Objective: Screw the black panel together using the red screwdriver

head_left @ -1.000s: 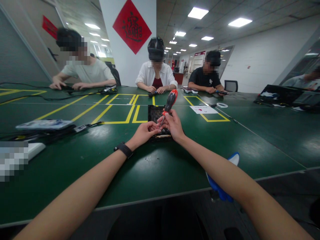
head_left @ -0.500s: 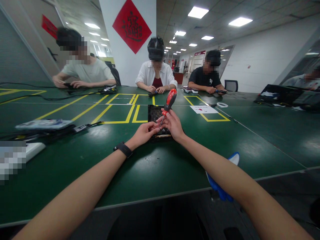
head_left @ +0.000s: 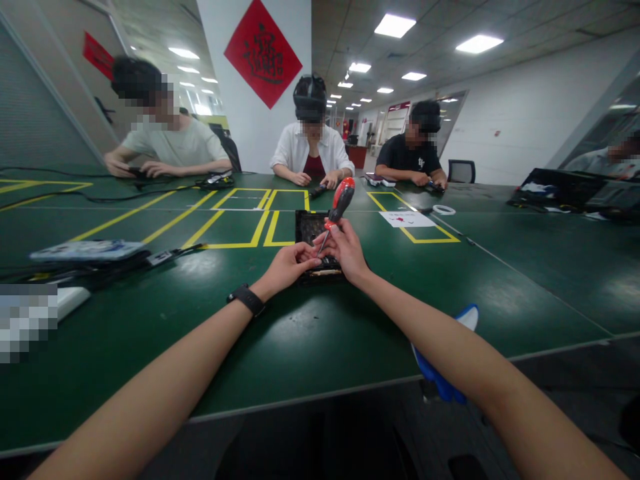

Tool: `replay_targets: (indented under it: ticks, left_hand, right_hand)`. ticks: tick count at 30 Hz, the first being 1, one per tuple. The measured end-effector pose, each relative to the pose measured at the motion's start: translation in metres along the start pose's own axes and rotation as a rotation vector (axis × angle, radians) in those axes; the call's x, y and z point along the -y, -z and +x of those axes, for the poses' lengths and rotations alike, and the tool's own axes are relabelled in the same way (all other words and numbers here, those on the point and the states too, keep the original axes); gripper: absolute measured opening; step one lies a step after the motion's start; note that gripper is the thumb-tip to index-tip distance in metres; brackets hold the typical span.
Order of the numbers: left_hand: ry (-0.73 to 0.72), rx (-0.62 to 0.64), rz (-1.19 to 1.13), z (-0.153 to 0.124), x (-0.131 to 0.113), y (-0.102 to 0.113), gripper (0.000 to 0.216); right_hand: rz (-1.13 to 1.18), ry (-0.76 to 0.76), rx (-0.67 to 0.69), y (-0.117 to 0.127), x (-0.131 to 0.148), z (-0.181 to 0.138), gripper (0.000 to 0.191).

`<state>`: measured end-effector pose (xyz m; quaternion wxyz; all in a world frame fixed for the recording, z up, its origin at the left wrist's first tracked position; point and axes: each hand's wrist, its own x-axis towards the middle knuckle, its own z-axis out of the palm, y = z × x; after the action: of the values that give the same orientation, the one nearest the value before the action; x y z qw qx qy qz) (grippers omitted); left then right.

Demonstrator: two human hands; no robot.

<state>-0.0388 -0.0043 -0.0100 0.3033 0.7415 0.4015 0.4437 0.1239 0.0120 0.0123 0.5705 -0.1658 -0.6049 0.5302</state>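
A red-and-black screwdriver point(head_left: 343, 199) leans in my right hand point(head_left: 349, 252), handle up and shaft slanting down to the left. The fingers of that hand are closed around its lower part. My left hand point(head_left: 289, 268), with a dark band on the wrist, has its thumb and fingers pinched together right by the screwdriver's tip. Whatever the left fingers pinch, if anything, is too small to make out. Beneath both hands lies an open black case point(head_left: 306, 225) holding small parts; my fingers hide much of its inside.
Blue-and-white gloves point(head_left: 467, 317) hang at the table's front edge, partly under my right forearm. Left on the green table point(head_left: 240, 373) are cables and a flat light-blue item point(head_left: 87, 249). A paper sheet point(head_left: 407, 219) and white tape roll point(head_left: 444, 209) lie right. Several people sit across.
My hands and the screwdriver stay almost in place. Across the table, the hands of the person in white and of the person in black have shifted a little.
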Motion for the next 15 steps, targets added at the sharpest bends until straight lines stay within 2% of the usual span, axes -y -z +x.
replay_targets:
  ticks: [6, 15]
  left_hand:
    - [-0.024, 0.009, 0.052, 0.0003, 0.0037, 0.0011, 0.029]
    - [-0.011, -0.002, -0.039, 0.0004, -0.0009, -0.0005, 0.033]
  right_hand:
    - [0.006, -0.028, 0.011, 0.0023, -0.0029, 0.0012, 0.039]
    - [0.017, -0.004, -0.001, 0.0019, -0.0036, 0.0012, 0.031]
